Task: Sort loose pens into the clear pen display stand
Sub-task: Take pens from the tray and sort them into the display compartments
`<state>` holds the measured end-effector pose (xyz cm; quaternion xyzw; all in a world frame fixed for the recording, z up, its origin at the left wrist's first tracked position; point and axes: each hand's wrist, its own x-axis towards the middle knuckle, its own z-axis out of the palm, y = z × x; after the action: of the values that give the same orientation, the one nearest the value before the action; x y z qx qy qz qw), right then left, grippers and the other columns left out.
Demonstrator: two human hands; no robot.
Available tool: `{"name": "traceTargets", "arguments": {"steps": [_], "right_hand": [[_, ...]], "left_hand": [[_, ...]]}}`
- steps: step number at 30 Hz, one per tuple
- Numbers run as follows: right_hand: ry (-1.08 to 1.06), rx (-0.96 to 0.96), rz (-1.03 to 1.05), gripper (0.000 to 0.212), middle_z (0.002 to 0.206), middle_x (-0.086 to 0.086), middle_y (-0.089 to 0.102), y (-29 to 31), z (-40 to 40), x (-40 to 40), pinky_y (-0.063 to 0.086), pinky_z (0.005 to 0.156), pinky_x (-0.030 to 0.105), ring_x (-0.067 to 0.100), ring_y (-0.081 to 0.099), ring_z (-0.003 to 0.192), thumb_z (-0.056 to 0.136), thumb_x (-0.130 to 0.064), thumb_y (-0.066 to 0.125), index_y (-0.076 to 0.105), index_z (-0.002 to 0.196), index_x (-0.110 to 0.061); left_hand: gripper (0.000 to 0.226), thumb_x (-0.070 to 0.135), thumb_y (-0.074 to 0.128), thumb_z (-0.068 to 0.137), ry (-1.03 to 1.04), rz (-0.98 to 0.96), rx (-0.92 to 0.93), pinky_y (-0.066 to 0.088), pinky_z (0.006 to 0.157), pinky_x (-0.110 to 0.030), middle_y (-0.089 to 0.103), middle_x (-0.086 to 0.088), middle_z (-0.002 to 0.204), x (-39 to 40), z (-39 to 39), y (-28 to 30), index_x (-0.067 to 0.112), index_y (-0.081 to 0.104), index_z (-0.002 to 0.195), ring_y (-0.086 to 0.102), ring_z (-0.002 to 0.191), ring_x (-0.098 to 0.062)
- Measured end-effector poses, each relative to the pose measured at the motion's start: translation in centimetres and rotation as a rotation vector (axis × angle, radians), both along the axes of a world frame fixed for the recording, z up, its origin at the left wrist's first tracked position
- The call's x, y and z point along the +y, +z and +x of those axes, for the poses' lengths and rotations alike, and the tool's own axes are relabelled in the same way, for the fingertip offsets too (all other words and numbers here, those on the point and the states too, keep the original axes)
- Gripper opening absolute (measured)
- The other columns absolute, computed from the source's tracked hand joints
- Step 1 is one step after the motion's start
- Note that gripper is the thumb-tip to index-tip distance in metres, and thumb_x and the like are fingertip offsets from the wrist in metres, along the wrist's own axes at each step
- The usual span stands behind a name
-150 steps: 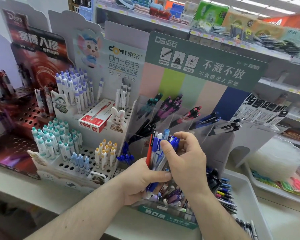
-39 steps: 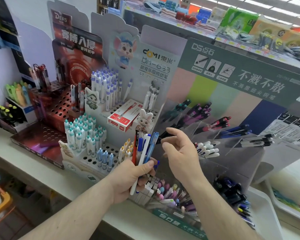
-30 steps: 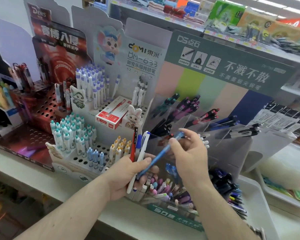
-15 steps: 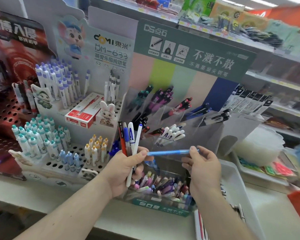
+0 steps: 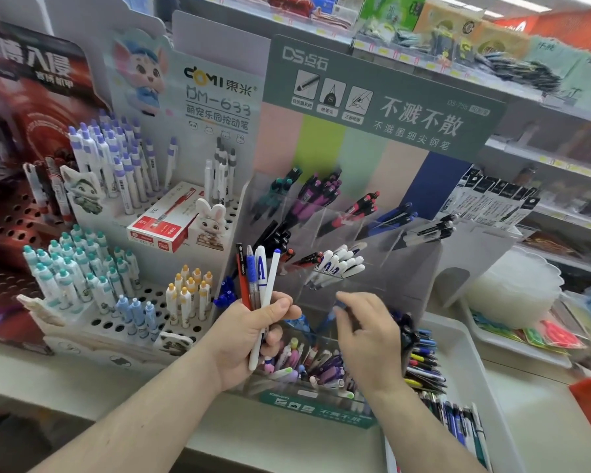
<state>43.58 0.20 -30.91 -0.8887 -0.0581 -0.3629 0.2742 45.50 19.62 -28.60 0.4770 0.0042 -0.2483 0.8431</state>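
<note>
The clear pen display stand (image 5: 321,233) stands on the bench (image 5: 82,387), its slanted compartments holding sorted pens, with white ones (image 5: 338,264) in a middle slot. In front of it the left hand (image 5: 253,331) grips a bunch of loose pens (image 5: 256,278) upright: red, blue and white. The right hand (image 5: 369,331) hovers over a lower compartment with fingers loosely spread; a blurred blue pen (image 5: 326,320) lies at its fingertips, and whether they hold it cannot be told. A white tray (image 5: 464,363) of mixed pens sits just right.
</note>
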Motion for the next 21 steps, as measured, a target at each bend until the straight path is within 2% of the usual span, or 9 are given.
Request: {"name": "traceTargets", "arguments": {"steps": [5, 9, 12, 14, 16, 18, 21], "right_hand": [[0.105, 0.149, -0.187, 0.023, 0.088, -0.002, 0.069, -1.3, 0.3, 1.3, 0.052, 0.076, 0.021, 0.013, 0.063, 0.079, 0.086, -0.007, 0.062, 0.077, 0.104, -0.009], [0.109, 0.278, -0.148, 0.027, 0.088, -0.004, 0.070, -0.7, 0.3, 1.8, 0.053, 0.075, 0.025, 0.014, 0.064, 0.080, 0.083, -0.007, 0.059, 0.078, 0.102, -0.012], [0.097, 0.358, -0.157, 0.030, 0.088, -0.004, 0.070, -0.1, 0.2, 1.9, 0.056, 0.075, 0.034, 0.017, 0.065, 0.081, 0.082, -0.011, 0.055, 0.078, 0.101, -0.014], [0.070, 0.349, -0.144, 0.033, 0.094, -0.004, 0.070, 0.3, 0.0, 1.9, 0.056, 0.080, 0.030, 0.015, 0.065, 0.086, 0.083, -0.005, 0.058, 0.076, 0.109, -0.013], [0.042, 0.324, -0.046, 0.039, 0.100, -0.008, 0.069, 1.3, -0.3, 2.2, 0.051, 0.085, 0.019, 0.006, 0.063, 0.092, 0.082, 0.004, 0.060, 0.074, 0.114, -0.013], [0.045, 0.356, 0.137, 0.035, 0.097, -0.015, 0.068, 2.8, -0.6, 3.2, 0.048, 0.084, 0.011, -0.002, 0.062, 0.091, 0.084, 0.003, 0.062, 0.075, 0.109, -0.017], [0.094, 0.508, 0.401, 0.015, 0.088, -0.015, 0.071, 4.9, -0.7, 5.0, 0.051, 0.075, 0.014, -0.002, 0.064, 0.086, 0.087, -0.017, 0.069, 0.074, 0.094, -0.029]], "left_hand": [[0.018, 0.017, 0.067, 0.076, -0.006, 0.004, -0.037, 0.031, 0.039, -0.020, 0.067, -0.009, 0.077, 0.3, -0.2, -0.2, 0.006, 0.061, 0.089, 0.039, 0.040, -0.008], [0.022, 0.016, 0.067, 0.076, 0.012, 0.022, -0.052, 0.032, 0.039, -0.021, 0.064, -0.009, 0.073, 0.5, -0.3, -0.2, 0.004, 0.062, 0.094, 0.040, 0.041, -0.010], [0.013, 0.011, 0.064, 0.085, 0.009, 0.044, -0.055, 0.033, 0.039, -0.021, 0.064, -0.009, 0.072, 0.7, -0.4, -0.2, 0.004, 0.063, 0.096, 0.041, 0.042, -0.010], [0.006, 0.007, 0.061, 0.090, 0.007, 0.055, -0.059, 0.034, 0.039, -0.021, 0.063, -0.008, 0.072, 0.9, -0.5, -0.2, 0.005, 0.064, 0.095, 0.041, 0.043, -0.011], [0.006, 0.006, 0.060, 0.092, 0.004, 0.076, -0.067, 0.035, 0.040, -0.021, 0.063, -0.008, 0.072, 0.9, -0.6, -0.2, 0.005, 0.065, 0.095, 0.041, 0.044, -0.011], [0.007, 0.006, 0.060, 0.093, -0.003, 0.118, -0.086, 0.036, 0.040, -0.022, 0.063, -0.007, 0.071, 0.9, -0.7, -0.4, 0.005, 0.065, 0.097, 0.041, 0.045, -0.012], [0.007, 0.014, 0.066, 0.090, -0.064, 0.148, -0.128, 0.034, 0.045, -0.026, 0.052, -0.011, 0.063, 0.7, -0.8, -0.6, 0.009, 0.070, 0.092, 0.039, 0.045, -0.015]]}}
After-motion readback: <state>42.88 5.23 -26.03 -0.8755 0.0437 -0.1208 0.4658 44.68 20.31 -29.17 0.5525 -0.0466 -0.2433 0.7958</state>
